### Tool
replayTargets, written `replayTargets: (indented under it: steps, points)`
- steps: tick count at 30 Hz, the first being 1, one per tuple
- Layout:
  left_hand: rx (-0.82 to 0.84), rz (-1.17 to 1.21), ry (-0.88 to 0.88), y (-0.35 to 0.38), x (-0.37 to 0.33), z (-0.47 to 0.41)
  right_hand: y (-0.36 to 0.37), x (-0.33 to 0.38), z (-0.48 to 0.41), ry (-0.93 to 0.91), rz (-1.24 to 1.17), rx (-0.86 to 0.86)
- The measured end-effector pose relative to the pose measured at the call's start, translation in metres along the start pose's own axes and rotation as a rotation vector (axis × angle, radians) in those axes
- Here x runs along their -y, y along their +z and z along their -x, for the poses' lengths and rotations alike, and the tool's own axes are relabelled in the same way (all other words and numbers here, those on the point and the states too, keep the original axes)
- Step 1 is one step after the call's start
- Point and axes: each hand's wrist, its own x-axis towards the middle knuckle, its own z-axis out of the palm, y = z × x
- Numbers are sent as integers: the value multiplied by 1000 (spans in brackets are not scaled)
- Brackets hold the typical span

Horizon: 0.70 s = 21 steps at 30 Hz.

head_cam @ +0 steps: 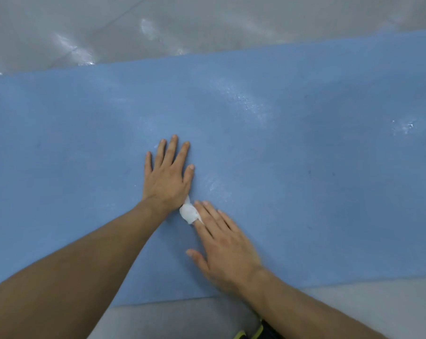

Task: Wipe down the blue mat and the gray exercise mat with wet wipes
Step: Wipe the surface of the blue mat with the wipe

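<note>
The blue mat (305, 167) lies flat across the whole view, with shiny damp streaks near its middle and right. My left hand (166, 174) rests palm down on the mat, fingers straight and spread. Just below its wrist lies a bunched white wet wipe (188, 212). My right hand (225, 243) lies flat on the mat with straight fingers, and its fingertips press the wipe down against the surface. The gray exercise mat is not in view.
A glossy gray floor (207, 23) runs beyond the mat's far edge and shows again along the near edge at the bottom. A dark object with yellow-green trim (256, 332) peeks in at the bottom edge.
</note>
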Motion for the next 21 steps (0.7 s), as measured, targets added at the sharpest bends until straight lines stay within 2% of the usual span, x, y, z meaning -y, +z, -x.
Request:
replayTargets:
  steps: [3, 9, 12, 16, 21]
  points:
    - [-7, 1, -30, 2, -5, 1, -5, -21, 15, 93, -15, -52]
    - [-15, -8, -11, 3, -1, 1, -32, -152, 41, 609, -32, -148]
    - [-25, -3, -29, 4, -5, 2, -42, -181, 57, 673, -36, -164]
    - [-18, -2, -29, 5, -4, 4, -33, -133, 59, 597, -88, -106]
    - [-22, -12, -22, 3, -6, 4, -10, -36, 83, 95, -21, 43]
